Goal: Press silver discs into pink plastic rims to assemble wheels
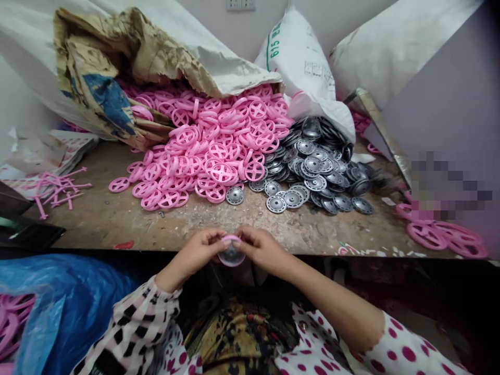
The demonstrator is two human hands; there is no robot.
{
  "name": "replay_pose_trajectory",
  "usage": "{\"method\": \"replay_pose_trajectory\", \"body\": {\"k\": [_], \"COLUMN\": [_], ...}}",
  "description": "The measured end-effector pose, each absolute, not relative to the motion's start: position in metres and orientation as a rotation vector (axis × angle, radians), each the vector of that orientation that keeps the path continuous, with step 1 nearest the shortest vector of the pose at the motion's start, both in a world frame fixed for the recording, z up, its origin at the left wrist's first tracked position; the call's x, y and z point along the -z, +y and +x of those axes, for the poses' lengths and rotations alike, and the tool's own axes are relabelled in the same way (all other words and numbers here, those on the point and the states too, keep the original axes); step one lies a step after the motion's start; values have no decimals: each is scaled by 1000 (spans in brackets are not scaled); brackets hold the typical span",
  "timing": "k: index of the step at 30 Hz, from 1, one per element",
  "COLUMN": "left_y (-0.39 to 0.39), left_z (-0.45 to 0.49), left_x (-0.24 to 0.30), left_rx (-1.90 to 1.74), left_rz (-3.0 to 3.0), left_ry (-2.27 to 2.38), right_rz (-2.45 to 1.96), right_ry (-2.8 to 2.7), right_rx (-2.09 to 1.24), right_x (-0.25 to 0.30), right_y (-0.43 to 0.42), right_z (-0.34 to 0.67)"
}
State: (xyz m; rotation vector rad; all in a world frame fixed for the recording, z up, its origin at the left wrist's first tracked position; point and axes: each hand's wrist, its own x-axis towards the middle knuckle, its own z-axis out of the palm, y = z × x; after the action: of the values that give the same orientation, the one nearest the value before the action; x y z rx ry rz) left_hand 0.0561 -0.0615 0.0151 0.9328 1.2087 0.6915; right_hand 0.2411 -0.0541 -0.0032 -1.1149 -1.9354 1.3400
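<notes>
Head view, wheel: we see a small pink wheel [232,262] with a dark grey face, held at the near edge of the table [187,229], in the middle
Left hand: our left hand [201,250] grips the wheel by its left rim, thumb on the face; the fingers behind are partly hidden
Right hand: our right hand [263,249] pinches the right rim, with the thumb on top, so both hands share the one piece
Handling: we judge it light, stiff plastic, a little slippery on its smooth face, and unlikely to break under a firm squeeze
Where to hold: we would take opposite sides of the rim between thumb and fingers, leaving the middle of the face free
Pink pile: far of our hands, pink spoked wheels [221,172] spill from a brown-lined sack [144,49] on the far left
Grey pile: to the right of these, touching them, we see grey discs [314,164] at the mouth of a white sack [302,54]
Left side: pink sticks [64,192] lie on the table, and a blue bag [89,297] sits nearer to us
Right side: larger pink rings [426,236] lie near the edge
</notes>
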Motion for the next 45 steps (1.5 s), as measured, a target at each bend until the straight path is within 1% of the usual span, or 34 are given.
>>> {"method": "replay_pose_trajectory", "body": {"k": [3, 6, 10, 14, 17, 20, 23, 28, 30, 33, 38, 40, 42, 45], "left_y": [-65, -62, -41, -6, 21, 43, 56, 38, 22, -2, -25, -30, -34, -37], "left_z": [40, 30, 34, 56, 73, 85, 87, 79, 78, 80, 86, 85, 83, 80], "left_x": [-18, -18, -19, -24, -26, -25, -22, -18, -16, -12, -4, -1, 1, 2], "left_rx": [-626, -646, -836, -1152, -1243, -1281, -1308, -1398, -1372, -1217, -1148, -1122, -1087, -1035], "left_rz": [963, 979, 924, 777, 640, 532, 507, 595, 680, 699, 611, 623, 657, 743], "left_ry": [1245, 1303, 1345, 1347, 1307, 1307, 1304, 1262, 1227, 1136, 1024, 1034, 1035, 1015], "right_rz": [-1106, -1086, -1237, -1606, -1800, -1831, -1734, -1441, -1271, -1103, -1082, -1088, -1066, -1021], "right_ry": [-2424, -2613, -2391, -2107, -2020, -2004, -1944, -1558, -1350, -1258, -1589, -1661, -1697, -1685], "right_rx": [-1026, -789, -693, -413, -312, -361, -494, -942, -1047, -1018, -640, -580, -638, -945], "right_x": [-4, -7, -5, -7, -5, 3, 13, 16, 10, 2, 11, 18, 21, 18], "right_y": [-82, -94, -55, 6, 33, 43, 46, 38, 28, 11, -10, -14, -15, -12], "right_z": [247, 252, 254, 240, 222, 212, 220, 253, 259, 252, 232, 232, 238, 250]}}
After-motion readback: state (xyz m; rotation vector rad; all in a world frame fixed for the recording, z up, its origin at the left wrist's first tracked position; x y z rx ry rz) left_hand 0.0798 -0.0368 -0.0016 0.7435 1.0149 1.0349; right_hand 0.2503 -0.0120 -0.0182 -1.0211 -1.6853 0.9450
